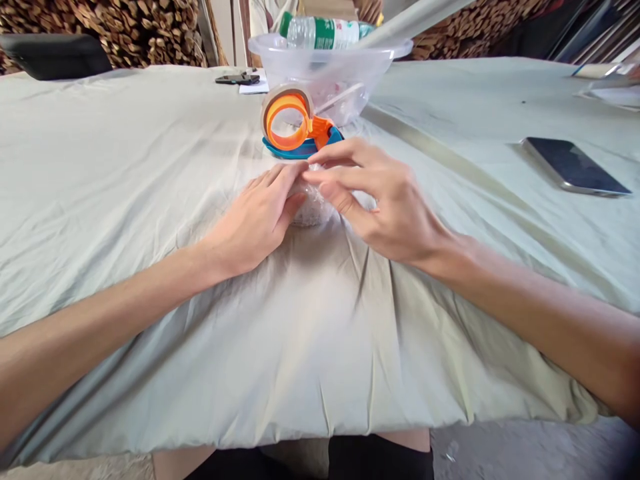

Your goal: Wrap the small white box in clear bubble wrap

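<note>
A small bundle in clear bubble wrap [314, 207] rests on the cloth between my hands. My left hand [257, 217] is closed round its left side, with the fingers over the top and the thumb along the front. Above and right of the bundle, my right hand [387, 200] has its fingers apart, the fingertips touching the top near the left fingertips. Just behind stands an orange and blue tape dispenser [305, 127] holding a roll of tape. What the wrap contains cannot be made out.
Behind the dispenser is a clear plastic basin [370, 70], with a green-labelled bottle [325, 33] lying across its rim. A smartphone [575, 165] lies to the right on the wrinkled tablecloth [310, 347]. Another person's hand [369, 10] shows beyond the basin.
</note>
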`<control>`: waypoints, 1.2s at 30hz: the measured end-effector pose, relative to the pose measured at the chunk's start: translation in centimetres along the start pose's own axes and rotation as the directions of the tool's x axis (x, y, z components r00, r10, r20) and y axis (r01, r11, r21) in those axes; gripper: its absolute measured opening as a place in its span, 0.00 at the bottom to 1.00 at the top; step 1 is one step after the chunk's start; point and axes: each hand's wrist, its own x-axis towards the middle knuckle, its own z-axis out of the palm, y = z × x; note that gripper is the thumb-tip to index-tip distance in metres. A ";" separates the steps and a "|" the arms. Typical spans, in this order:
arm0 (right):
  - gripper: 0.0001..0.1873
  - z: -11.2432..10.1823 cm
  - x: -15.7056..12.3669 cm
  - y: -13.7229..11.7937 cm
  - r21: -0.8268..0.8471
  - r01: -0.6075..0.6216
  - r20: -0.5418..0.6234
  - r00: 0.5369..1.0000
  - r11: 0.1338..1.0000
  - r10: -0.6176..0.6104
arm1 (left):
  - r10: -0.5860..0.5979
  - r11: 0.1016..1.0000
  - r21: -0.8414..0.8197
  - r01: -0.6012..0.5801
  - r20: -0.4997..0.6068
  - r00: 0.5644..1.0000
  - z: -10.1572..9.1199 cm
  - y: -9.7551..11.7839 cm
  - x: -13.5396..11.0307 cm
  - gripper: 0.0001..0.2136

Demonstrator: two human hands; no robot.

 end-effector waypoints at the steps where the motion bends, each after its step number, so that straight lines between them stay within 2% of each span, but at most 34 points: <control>1: 0.16 0.1 0.1 -0.1 0.062 -0.028 -0.041 0.999 0.998 0.031 | -0.002 1.000 0.006 0.002 0.003 1.000 0.0 -0.1 0.0 0.21; 3: 0.18 0.2 0.2 -0.3 0.129 -0.061 -0.126 0.989 0.990 0.077 | -0.011 1.000 0.012 0.011 0.003 1.000 0.0 -0.2 0.0 0.21; 6: 0.19 0.0 0.2 -0.3 0.031 -0.056 -0.181 0.982 0.998 0.061 | -0.025 1.000 -0.017 0.025 0.004 1.000 -0.1 -0.2 -0.1 0.21; 9: 0.18 -0.2 0.0 0.0 -0.061 -0.006 -0.132 0.991 0.998 -0.002 | -0.044 0.995 -0.084 0.044 0.000 0.999 -0.2 -0.1 -0.3 0.22; 13: 0.17 0.2 -0.3 0.5 -0.062 0.051 -0.062 0.997 0.997 -0.055 | -0.044 0.990 -0.135 0.043 -0.009 0.999 -0.3 -0.1 -0.5 0.25; 18: 0.16 0.2 -0.4 0.6 -0.040 0.020 -0.035 0.999 0.999 -0.022 | -0.060 0.989 -0.134 0.056 -0.032 0.998 -0.3 0.1 -0.5 0.17; 21: 0.16 0.1 -0.7 0.8 0.010 0.002 -0.015 1.000 1.000 -0.002 | -0.055 0.991 -0.121 0.050 -0.045 0.997 -0.4 0.1 -0.5 0.16; 25: 0.26 0.3 -1.2 0.9 0.116 -0.021 0.117 0.993 0.993 0.008 | -0.043 0.991 -0.127 0.042 0.000 0.999 -0.2 -0.7 -0.6 0.22; 31: 0.42 1.3 -1.5 1.1 0.078 -0.041 0.216 0.976 0.996 0.023 | -0.085 0.993 -0.077 0.089 0.052 0.995 1.0 -1.7 -0.5 0.33; 33: 0.45 1.7 -1.3 1.8 0.066 -0.047 0.245 0.969 0.997 0.030 | -0.114 0.993 -0.027 0.116 0.077 0.991 1.0 -1.3 -0.5 0.33; 36: 0.51 2.3 -0.9 3.2 0.054 -0.036 0.254 0.967 0.998 0.021 | -0.153 0.988 0.029 0.151 0.110 0.982 0.5 -0.5 -0.4 0.27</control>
